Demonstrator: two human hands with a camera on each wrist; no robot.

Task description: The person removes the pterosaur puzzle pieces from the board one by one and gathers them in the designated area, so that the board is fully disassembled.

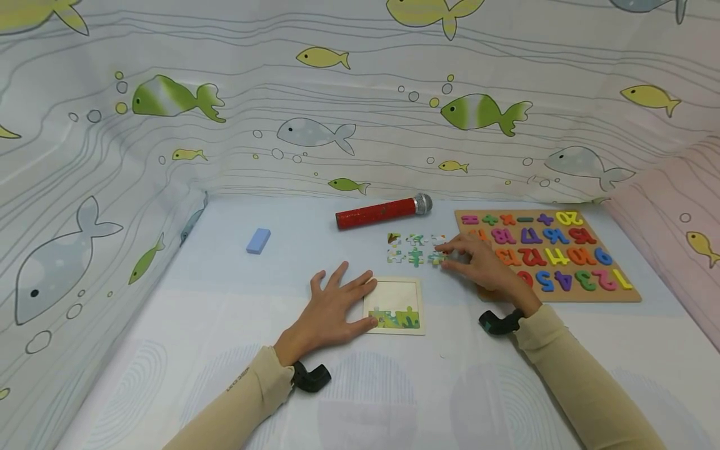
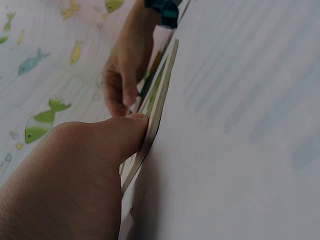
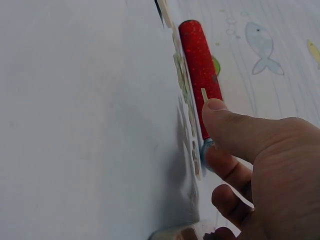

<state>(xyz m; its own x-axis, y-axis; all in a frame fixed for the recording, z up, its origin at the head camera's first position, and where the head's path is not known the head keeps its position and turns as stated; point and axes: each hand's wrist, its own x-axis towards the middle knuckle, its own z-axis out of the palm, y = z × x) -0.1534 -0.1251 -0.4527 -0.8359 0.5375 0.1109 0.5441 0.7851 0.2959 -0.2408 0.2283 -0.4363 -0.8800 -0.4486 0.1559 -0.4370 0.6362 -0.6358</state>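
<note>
Hands: left hand (image 1: 332,312) has fingers spread, thumb and fingertips resting on the near-left rim of the puzzle frame (image 1: 422,306), not curled round it. Right hand (image 1: 478,262) pinches a puzzle piece (image 3: 204,93), thumb against finger, over the right end of the loose pieces (image 1: 415,257). Frame lies flat in front of us; pieces fill its near strip (image 1: 407,319), rest is bare.

To place well, we'd keep the left hand light but firm on the rim, fingertips off the bare area. Lift the piece clear of its neighbours, match picture and tabs to the filled strip, lower it flat, then press. Don't force a tab; rotate first. Piece's picture side: can't tell.

Text check: number board (image 1: 613,297) faces away from us, so digits read upside down: 1, 2, 3, 4, 5, up to 20, plus math signs. Small print on left sleeve (image 1: 236,400) unreadable. No brand legible on the microphone (image 1: 377,214).
</note>
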